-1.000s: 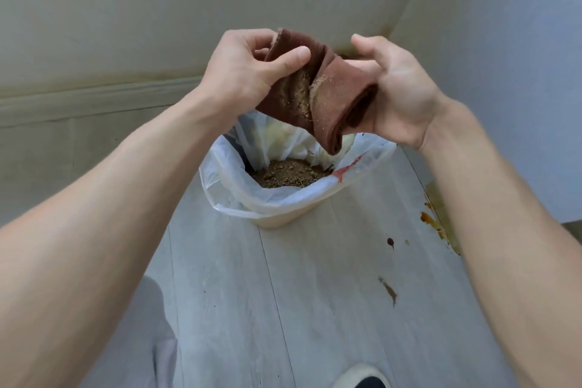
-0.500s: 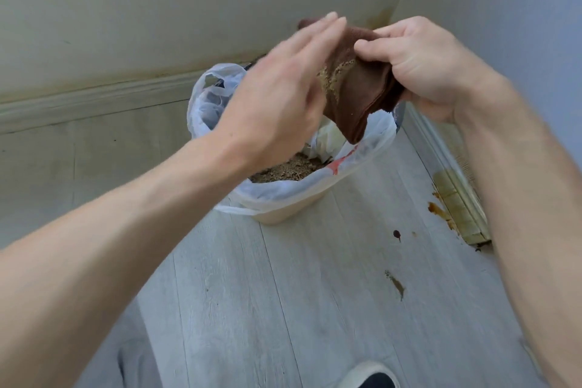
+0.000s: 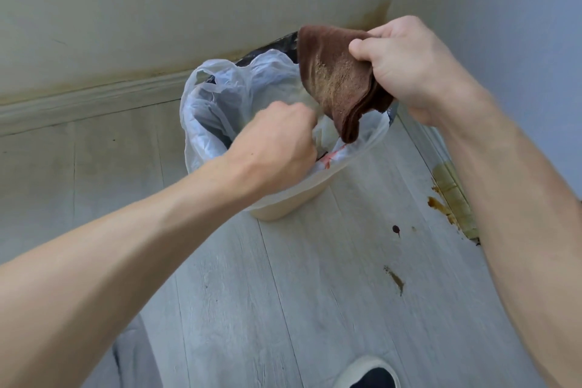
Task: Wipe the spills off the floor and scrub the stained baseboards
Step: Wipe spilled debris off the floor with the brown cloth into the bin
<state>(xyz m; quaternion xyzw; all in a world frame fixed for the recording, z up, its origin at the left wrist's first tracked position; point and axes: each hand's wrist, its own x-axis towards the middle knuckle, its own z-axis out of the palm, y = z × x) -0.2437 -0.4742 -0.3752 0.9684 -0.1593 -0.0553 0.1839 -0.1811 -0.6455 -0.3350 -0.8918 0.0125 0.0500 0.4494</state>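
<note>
Pale plank floor point(image 3: 315, 309) meets two walls at a corner, where the brown cloth point(image 3: 340, 85), dusted with crumbs, hangs over the lined bin point(image 3: 283, 208), pinched in the right hand point(image 3: 412, 69). The left hand point(image 3: 277, 148) is curled at the liner point(image 3: 220, 98); what it holds is unclear. Judging by this, debris is being shaken off; next come the spills point(image 3: 396, 280) and stained baseboard point(image 3: 453, 195), partly behind the forearm

We saw a brown terry cloth point(image 3: 338, 85), matt and nappy, dusted with gritty tan crumbs. Below it, the bin point(image 3: 283, 206) looked like smooth cream plastic, lined with a thin, crinkled, translucent plastic bag point(image 3: 220, 104). Around the bin, the floor point(image 3: 283, 309) showed pale wood-grain planks with a dull sheen.
</note>
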